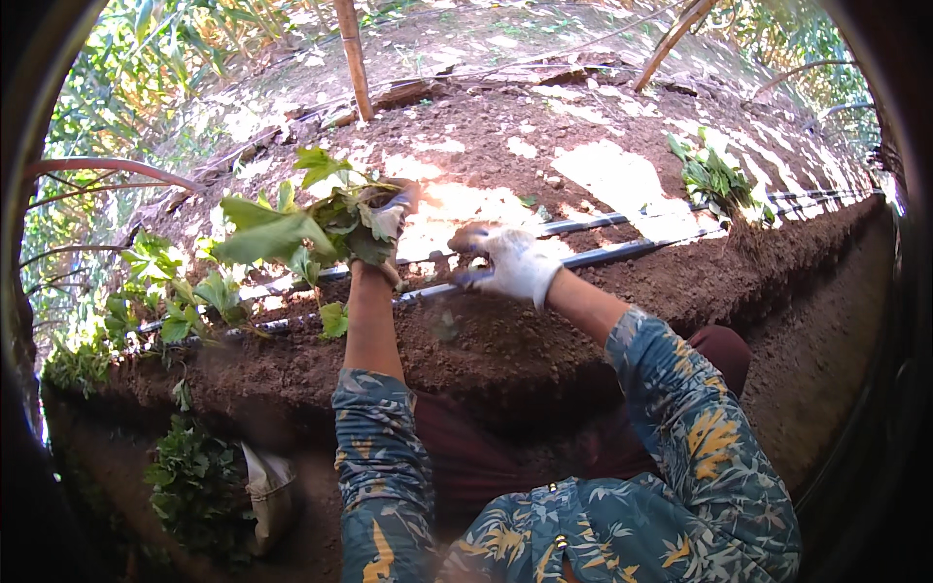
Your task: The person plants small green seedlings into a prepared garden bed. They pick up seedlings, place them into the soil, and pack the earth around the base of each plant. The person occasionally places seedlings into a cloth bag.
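A bunch of leafy green seedlings (284, 229) is gripped in my left hand (386, 226), which wears a soiled whitish glove. The leaves spread out to the left and partly cover the fingers. My right hand (514, 262), in a white glove with dark fingertips, is over the soil bed (503, 342) with its fingers apart. Nothing shows between them, though they are slightly blurred. Just behind and below this hand run black drip irrigation pipes (612, 253) along the bed. I cannot tell whether the right fingertips touch the soil.
Another bunch of plants (718, 178) lies across the pipes at right. Planted seedlings (211, 295) stand at left. Below them, in the furrow, are a leafy heap (193, 474) and a pale sack (268, 495). Wooden stakes (354, 62) rise beyond the bed.
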`<state>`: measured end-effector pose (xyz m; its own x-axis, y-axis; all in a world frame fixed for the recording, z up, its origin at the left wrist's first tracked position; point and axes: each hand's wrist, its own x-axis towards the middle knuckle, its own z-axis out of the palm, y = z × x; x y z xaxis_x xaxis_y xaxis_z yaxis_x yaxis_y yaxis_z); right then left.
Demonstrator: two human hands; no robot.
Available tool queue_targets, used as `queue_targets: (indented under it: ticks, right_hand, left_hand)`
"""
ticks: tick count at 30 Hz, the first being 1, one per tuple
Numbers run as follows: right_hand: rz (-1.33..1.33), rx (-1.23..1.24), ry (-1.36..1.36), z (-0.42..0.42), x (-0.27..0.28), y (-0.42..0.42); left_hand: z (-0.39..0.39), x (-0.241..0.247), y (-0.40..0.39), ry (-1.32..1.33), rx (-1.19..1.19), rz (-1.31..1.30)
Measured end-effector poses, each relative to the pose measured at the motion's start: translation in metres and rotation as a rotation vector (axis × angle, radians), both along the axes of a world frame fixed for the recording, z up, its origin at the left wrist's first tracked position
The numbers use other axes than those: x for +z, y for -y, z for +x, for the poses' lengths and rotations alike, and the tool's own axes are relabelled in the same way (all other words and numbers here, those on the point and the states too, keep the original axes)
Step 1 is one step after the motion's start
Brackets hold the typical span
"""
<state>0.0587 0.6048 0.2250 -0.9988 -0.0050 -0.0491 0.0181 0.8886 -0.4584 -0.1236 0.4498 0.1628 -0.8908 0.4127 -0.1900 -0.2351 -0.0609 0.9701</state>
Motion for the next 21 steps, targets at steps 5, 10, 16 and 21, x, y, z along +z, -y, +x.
queue_targets:
  ticks: [5, 10, 16, 21]
  right_hand:
    - [0.306, 0.040, 0.247, -0.018, 0.000, -0.012]
    - [0.347, 0.074, 0.138, -0.040, 0.005, 0.028]
    - [0.136, -0.068, 0.049, -0.042, -0.006, 0.018]
    - [0.198, -0.088, 0.009, -0.047, -0.031, 0.004]
  left_hand:
    - [-0.007, -0.004, -0.018, -0.085, -0.223, 0.191]
    - [-0.041, -0.074, 0.003, -0.129, -0.211, -0.604]
    - [-0.017, -0.016, -0.023, -0.462, -0.417, -1.165]
    - [-0.013, -0.027, -0.041, -0.713, -0.252, -1.095]
